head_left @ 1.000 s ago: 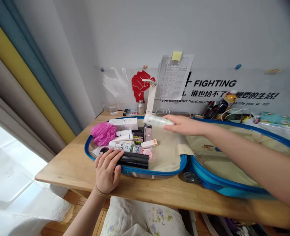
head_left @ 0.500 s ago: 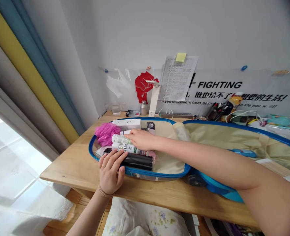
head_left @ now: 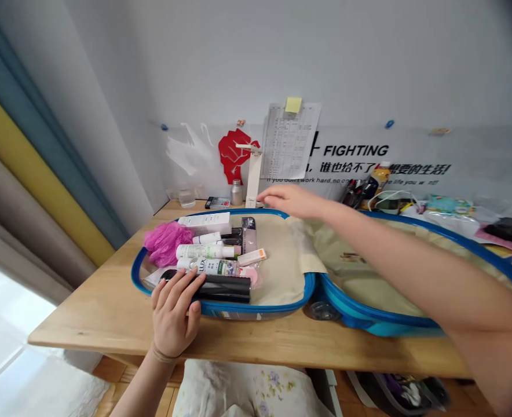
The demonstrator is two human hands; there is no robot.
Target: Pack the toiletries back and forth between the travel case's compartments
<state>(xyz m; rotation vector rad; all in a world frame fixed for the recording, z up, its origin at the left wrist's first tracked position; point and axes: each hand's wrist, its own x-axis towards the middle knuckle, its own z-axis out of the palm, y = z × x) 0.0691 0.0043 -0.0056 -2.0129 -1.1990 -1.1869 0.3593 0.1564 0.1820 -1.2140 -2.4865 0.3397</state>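
An open blue suitcase (head_left: 277, 304) with beige lining lies on a wooden desk (head_left: 108, 313). Its left half holds a pink bath puff (head_left: 164, 242), a white box (head_left: 204, 220), several tubes, among them a white-and-green tube (head_left: 204, 251), and a black cylinder (head_left: 223, 288). My left hand (head_left: 173, 313) rests on the suitcase's front rim with its fingers laid over the black cylinder's end. My right hand (head_left: 288, 201) reaches over the far rim with fingers stretched out and nothing in it, close to a white desk lamp (head_left: 253, 179).
Against the wall stand a small silver bottle (head_left: 236, 193), a clear cup (head_left: 187, 197), a pen holder (head_left: 360, 194) and cables (head_left: 390, 200). A printed sheet (head_left: 287, 141) and a red fist sticker (head_left: 234, 155) hang on the wall. Curtains (head_left: 43, 174) hang left.
My right hand carried the white-and-green tube into the suitcase, laid it among the other tubes, let go and drew back toward the far rim. My left hand stayed put.
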